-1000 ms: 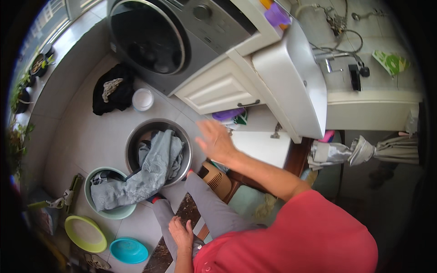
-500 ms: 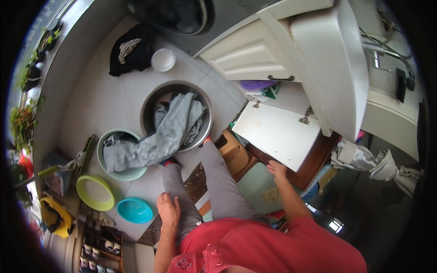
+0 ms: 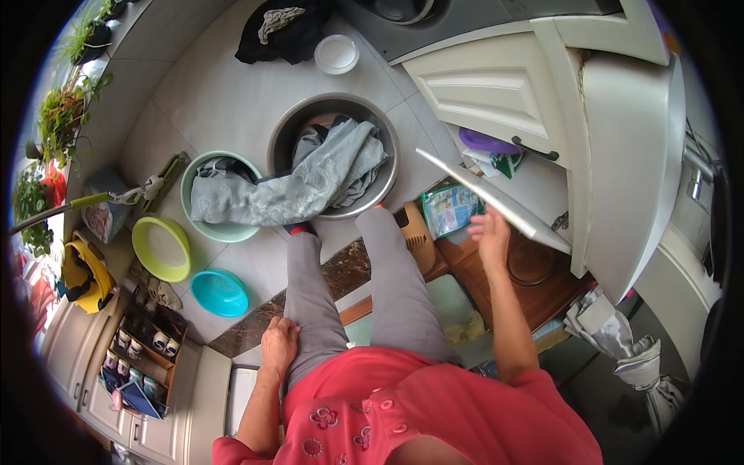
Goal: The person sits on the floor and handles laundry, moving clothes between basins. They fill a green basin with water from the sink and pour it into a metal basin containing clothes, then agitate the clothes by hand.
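My left hand point(image 3: 280, 339) rests on my left thigh, fingers loosely bent and holding nothing. My right hand point(image 3: 487, 231) is raised, fingers apart, just under the tilted white cabinet door point(image 3: 492, 198); contact is unclear. Below that door lie a printed plastic pack point(image 3: 451, 211) and a brown wooden surface point(image 3: 546, 283). Beyond my feet is a steel basin point(image 3: 283, 124) with grey cloth point(image 3: 325, 178) draped from it into a pale green basin point(image 3: 229, 231). A purple item point(image 3: 484, 142) and papers show inside the cabinet.
A washing machine point(image 3: 465, 14) and sink point(image 3: 628, 155) are at back and right. Black clothing point(image 3: 271, 46) and a white bowl point(image 3: 336, 54) lie on the floor. Yellow-green basin point(image 3: 160, 248), cyan basin point(image 3: 218, 293), mop point(image 3: 167, 180), shoe rack point(image 3: 143, 360) and plants point(image 3: 66, 120) line the left.
The cabinet door, earlier lying flat and open, has tilted upward. My right hand moved down from mid-air, then up to beneath that door. My view has also shifted.
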`<state>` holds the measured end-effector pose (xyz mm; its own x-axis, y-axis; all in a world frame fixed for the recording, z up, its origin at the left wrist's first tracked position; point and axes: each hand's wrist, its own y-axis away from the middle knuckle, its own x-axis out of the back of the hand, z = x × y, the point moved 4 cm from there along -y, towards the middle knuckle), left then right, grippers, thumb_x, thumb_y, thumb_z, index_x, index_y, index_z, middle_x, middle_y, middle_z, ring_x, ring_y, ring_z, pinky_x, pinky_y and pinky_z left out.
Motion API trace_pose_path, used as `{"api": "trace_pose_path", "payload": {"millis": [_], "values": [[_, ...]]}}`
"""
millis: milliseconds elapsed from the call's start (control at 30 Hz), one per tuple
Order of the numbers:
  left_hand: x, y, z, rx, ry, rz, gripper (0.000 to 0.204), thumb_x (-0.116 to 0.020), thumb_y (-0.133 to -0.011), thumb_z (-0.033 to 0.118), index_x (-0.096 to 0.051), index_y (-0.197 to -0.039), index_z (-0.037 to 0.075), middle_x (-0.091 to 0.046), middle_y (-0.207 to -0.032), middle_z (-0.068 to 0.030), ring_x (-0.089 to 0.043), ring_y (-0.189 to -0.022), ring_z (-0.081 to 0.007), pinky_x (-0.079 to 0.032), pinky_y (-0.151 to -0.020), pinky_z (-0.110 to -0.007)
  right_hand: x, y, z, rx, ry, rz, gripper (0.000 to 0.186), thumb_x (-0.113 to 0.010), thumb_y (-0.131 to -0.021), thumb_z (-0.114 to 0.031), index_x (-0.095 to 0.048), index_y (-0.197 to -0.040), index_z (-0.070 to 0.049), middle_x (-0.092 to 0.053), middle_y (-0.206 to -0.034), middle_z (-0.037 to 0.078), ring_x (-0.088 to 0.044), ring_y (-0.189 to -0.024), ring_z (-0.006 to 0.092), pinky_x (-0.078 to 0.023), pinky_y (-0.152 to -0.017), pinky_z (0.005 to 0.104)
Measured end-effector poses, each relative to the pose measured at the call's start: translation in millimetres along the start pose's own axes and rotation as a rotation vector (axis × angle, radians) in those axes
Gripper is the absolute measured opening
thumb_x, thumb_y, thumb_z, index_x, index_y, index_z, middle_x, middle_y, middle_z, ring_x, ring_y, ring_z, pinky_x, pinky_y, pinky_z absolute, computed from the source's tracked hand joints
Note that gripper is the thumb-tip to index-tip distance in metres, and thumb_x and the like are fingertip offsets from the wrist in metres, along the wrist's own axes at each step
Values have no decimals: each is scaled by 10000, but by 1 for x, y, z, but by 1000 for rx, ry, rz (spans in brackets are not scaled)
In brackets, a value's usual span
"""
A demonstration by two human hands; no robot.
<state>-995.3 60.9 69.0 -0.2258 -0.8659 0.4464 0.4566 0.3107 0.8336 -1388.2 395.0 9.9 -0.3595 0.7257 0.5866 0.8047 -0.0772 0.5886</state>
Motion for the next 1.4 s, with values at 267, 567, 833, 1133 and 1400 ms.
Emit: {"api": "trace_pose_path", "payload": {"millis": [267, 567, 833, 1133, 1400], "values": [[-33, 13, 12, -45, 394, 259, 91, -636, -856, 73, -576, -821, 14, -625, -830, -91, -601, -744, -224, -476, -722, -363, 9, -78, -48, 22, 79, 169, 300, -329, -1001, -147, -537, -1123, 33, -695, -864, 174, -647, -623, 199, -487, -536, 291], [-47, 74, 3, 330, 758, -430, 123, -630, -908, 127, -617, -849, 20, -529, -664, 32, -444, -629, -66, -377, -559, -261, 12, -4, -40, 136, 267, -552, 505, -687, -835, -118, -515, -1303, -38, -651, -989, 48, -607, -862, 119, -512, -712, 278], [-38, 104, -63, 443, 787, -377, 116, -654, -897, 147, -628, -872, 37, -512, -635, 40, -439, -585, -59, -341, -510, -266, -15, 214, -5, 727, 827, -889, 195, -727, -777, -150, -672, -949, -75, -587, -1041, 85, -583, -961, 288, -501, -770, 400], [-35, 122, -110, 524, 747, -177, 240, -681, -884, 233, -583, -872, 14, -532, -623, -3, -469, -569, -85, -373, -503, -271, 5, 266, -53, 218, 622, -775, 73, -585, -878, -47, -612, -821, -9, -602, -733, 93, -598, -713, 221, -477, -660, 331], [-85, 129, -80, 665, 960, -231, 295, -667, -902, 281, -549, -846, 17, -535, -642, -23, -473, -592, -81, -371, -520, -259, 22, 205, -16, -470, 624, -1266, 212, -532, -965, -193, -622, -872, -26, -568, -706, -1, -496, -662, 71, -432, -592, 261]]}}
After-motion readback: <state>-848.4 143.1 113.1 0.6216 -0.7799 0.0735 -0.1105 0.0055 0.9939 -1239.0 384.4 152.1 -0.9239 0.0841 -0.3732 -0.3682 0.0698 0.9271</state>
